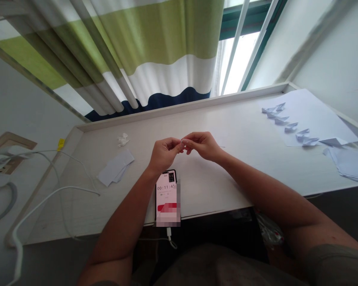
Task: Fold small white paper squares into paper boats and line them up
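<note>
Above the middle of the white desk, my left hand [164, 154] and my right hand [205, 145] meet at the fingertips. Both are closed in a pinch on a small piece of white paper [183, 142], which the fingers mostly hide; its folds cannot be made out. Just beyond my right wrist, the edge of a white sheet [222, 145] shows on the desk. Below my left wrist lies a phone [166, 198] with a running timer on its screen and a cable plugged in.
Several folded paper figures [291, 127] stand in a row on a large white sheet [310, 107] at the right. Stacked paper [350, 163] lies nearer. At the left are paper slips [116, 167], a crumpled paper [123, 139] and white cables [56, 190]. A raised rim [179, 107] borders the desk.
</note>
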{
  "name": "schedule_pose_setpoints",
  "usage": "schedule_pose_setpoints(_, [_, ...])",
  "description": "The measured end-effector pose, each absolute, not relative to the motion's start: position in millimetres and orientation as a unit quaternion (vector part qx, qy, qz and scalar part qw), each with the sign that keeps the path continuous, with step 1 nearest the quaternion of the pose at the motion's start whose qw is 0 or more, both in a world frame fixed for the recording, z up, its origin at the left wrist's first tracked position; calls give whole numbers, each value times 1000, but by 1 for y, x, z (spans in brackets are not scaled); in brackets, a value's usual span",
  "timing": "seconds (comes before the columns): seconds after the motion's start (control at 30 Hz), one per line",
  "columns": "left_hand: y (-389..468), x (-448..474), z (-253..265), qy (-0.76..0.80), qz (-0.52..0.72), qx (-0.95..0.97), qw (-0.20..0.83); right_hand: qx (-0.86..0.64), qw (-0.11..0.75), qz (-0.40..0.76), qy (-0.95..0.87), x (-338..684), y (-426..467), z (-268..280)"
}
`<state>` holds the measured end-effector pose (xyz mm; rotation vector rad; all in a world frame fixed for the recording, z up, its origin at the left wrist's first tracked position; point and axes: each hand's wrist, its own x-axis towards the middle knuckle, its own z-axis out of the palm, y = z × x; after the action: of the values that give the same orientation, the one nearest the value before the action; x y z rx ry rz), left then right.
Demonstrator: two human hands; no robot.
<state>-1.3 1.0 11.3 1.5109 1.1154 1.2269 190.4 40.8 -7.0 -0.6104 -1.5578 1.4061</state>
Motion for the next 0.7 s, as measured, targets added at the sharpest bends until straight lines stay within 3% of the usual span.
schedule_pose_setpoints(0.23, [1, 0, 12, 447, 472, 569, 504, -274, 468, 548, -637, 191, 37, -6])
schedule_pose_setpoints(0.5, [8, -2, 4, 431, 508, 578, 472, -262, 427, 668, -550, 186, 40, -13])
schedule_pose_setpoints(0.7, [8, 3, -2, 442, 536, 562, 449, -309, 458, 580, -598, 183, 36, -12])
